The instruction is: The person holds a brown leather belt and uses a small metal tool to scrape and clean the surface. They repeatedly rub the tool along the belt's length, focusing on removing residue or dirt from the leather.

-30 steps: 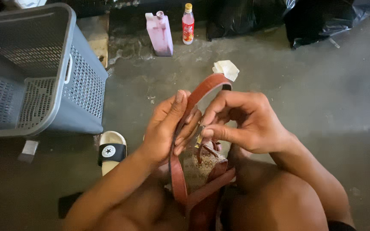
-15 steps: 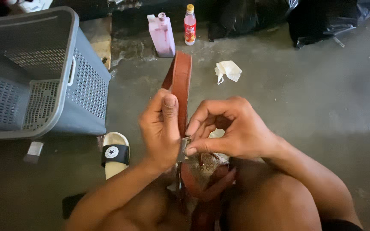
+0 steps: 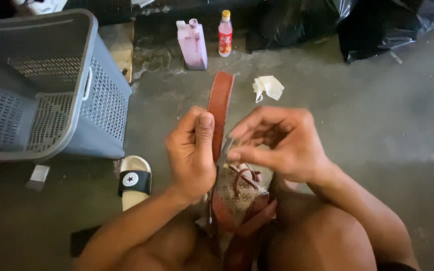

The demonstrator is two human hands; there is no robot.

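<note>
My left hand grips a brown leather strap that stands upright between my hands, thumb pressed along its side. My right hand pinches a small metal piece, likely the buckle, right beside the strap. Below my hands a patterned beige bag with brown handles rests on my lap, between my knees. The strap's lower end runs down to the bag.
A grey plastic laundry basket stands at the left. A white and black slide sandal lies by it. At the back stand a pink jug and a small red bottle. A crumpled white cloth and black bags lie on the concrete floor.
The strap swung from leaning right to standing upright. My left hand closed around it and my right hand shifted to the buckle near the strap's lower part.
</note>
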